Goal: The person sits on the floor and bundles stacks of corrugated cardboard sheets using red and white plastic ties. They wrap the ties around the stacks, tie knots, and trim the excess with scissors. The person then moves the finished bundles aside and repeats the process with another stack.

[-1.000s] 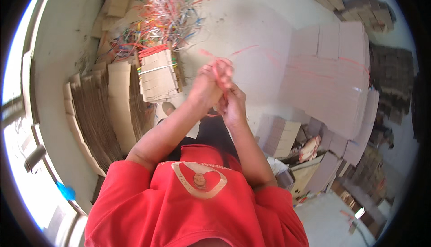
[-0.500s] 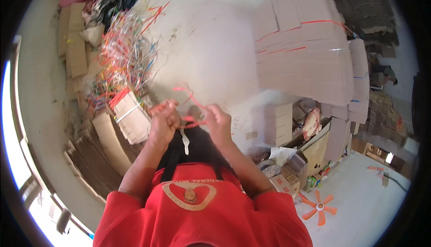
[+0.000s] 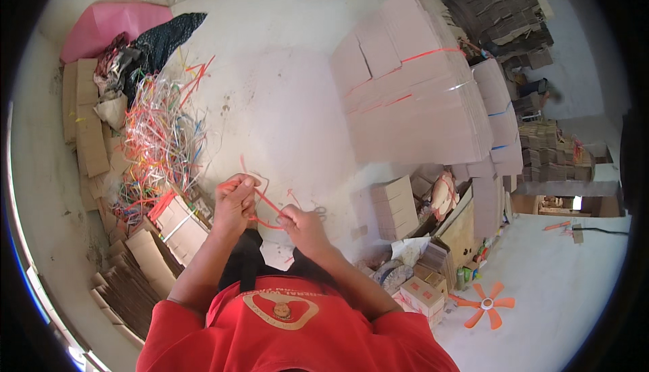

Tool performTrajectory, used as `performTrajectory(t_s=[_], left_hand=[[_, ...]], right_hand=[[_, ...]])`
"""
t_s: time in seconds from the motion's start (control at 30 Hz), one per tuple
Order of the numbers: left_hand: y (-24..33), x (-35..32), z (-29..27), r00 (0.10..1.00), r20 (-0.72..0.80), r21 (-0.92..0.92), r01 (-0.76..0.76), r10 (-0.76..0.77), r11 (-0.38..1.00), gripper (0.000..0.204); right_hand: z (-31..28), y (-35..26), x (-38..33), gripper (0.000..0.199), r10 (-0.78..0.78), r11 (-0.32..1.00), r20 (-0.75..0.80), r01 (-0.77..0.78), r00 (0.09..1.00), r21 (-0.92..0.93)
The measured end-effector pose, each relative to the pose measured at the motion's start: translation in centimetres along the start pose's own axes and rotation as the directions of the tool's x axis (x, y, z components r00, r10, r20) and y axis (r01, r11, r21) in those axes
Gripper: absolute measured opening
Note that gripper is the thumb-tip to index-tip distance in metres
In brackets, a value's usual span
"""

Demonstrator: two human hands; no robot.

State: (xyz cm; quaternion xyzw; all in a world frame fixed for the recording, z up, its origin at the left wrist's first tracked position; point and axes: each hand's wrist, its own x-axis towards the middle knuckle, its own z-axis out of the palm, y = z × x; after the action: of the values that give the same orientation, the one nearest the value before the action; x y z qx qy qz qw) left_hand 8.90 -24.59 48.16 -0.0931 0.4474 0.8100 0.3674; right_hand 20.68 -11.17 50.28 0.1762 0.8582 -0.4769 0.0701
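My left hand (image 3: 236, 201) and my right hand (image 3: 301, 227) are raised in front of my chest, close together, both pinching the same thin red plastic strap (image 3: 265, 201). The strap runs between the two hands and loops up above the left one. Below the hands a small pale piece of cardboard (image 3: 278, 255) lies on the floor over a dark cloth. A tied bundle of flat cardboard pieces (image 3: 181, 221) sits just left of my left forearm.
A heap of loose coloured straps (image 3: 159, 143) lies on the left. Tall strapped stacks of flattened boxes (image 3: 414, 82) stand at the upper right, small boxes (image 3: 394, 205) and clutter beside them. Scissors (image 3: 319, 210) lie beyond my right hand. An orange fan blade (image 3: 483, 303) lies lower right.
The camera has tilted, so the scene sits differently in view. My hands have stayed together on the red strap, lowered from above the bundle toward my chest.
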Motion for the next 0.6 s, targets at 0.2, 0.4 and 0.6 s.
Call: performTrajectory(t_s=[0.2,0.4,0.6], left_hand=[[1.2,1.7,1.4,0.998,0.05,0.025,-0.026,0.025,0.999,0.023],[1.8,2.5,6.0,0.918,0.165,0.369,-0.396,0.36,0.841,0.027],[4.5,4.1,5.5,0.9,-0.13,-0.211,-0.434,0.415,0.876,0.024]], right_hand=[[-2.6,0.5,-1.9,0.016,0.029,0.99,-0.001,-0.029,1.0,-0.14],[-7.2,7.9,-4.1,0.016,0.14,0.99,-0.179,-0.14,0.974,0.01],[-12.9,14.1,-8.1,0.026,0.174,0.977,-0.239,-0.198,0.955,-0.08]])
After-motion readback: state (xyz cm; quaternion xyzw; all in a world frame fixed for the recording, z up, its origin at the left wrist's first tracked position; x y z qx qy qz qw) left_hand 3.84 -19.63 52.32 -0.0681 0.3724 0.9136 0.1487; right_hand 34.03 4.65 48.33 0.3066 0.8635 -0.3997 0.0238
